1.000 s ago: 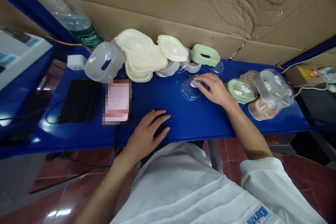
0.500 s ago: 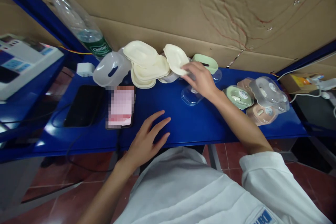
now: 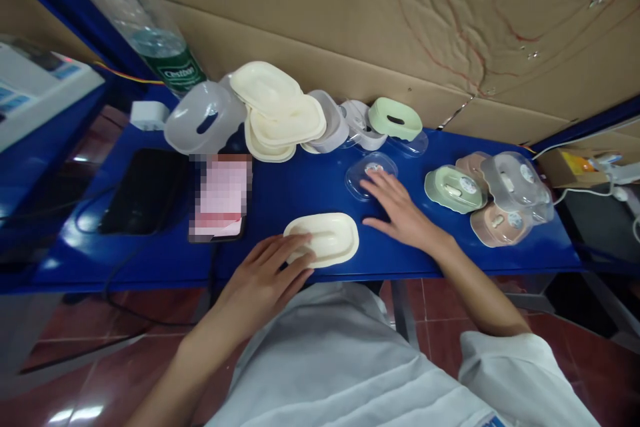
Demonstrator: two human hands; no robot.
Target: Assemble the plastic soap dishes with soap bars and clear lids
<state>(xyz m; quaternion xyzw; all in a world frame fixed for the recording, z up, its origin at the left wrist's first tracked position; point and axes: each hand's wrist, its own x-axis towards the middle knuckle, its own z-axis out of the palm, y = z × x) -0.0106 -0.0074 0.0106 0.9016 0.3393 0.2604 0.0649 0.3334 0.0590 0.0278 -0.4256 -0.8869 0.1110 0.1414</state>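
Observation:
A cream, shallow oval plastic tray (image 3: 334, 238) lies near the front edge of the blue table. My left hand (image 3: 265, 273) rests over its left end, fingers stretched out across the rim. Behind it to the right, my right hand (image 3: 400, 210) holds nothing, its fingers apart. Those fingertips reach the near side of a clear plastic lid (image 3: 357, 177) with a round sticker; whether they touch it I cannot tell. More cream trays (image 3: 287, 123) are piled at the back, next to a translucent white cover (image 3: 187, 123) with a slot.
A pale green slotted cover (image 3: 405, 117) and whitish containers (image 3: 330, 123) stand along the cardboard wall. Assembled boxes, green (image 3: 453, 188) and pinkish (image 3: 493, 223), sit at right. On the left are a phone (image 3: 223, 197), a black device (image 3: 145, 190), a charger (image 3: 149, 115) and a water bottle (image 3: 170, 63).
A cream tray has come from the back pile down to the table front, and my right hand has let go of it. My left hand has moved onto its left end.

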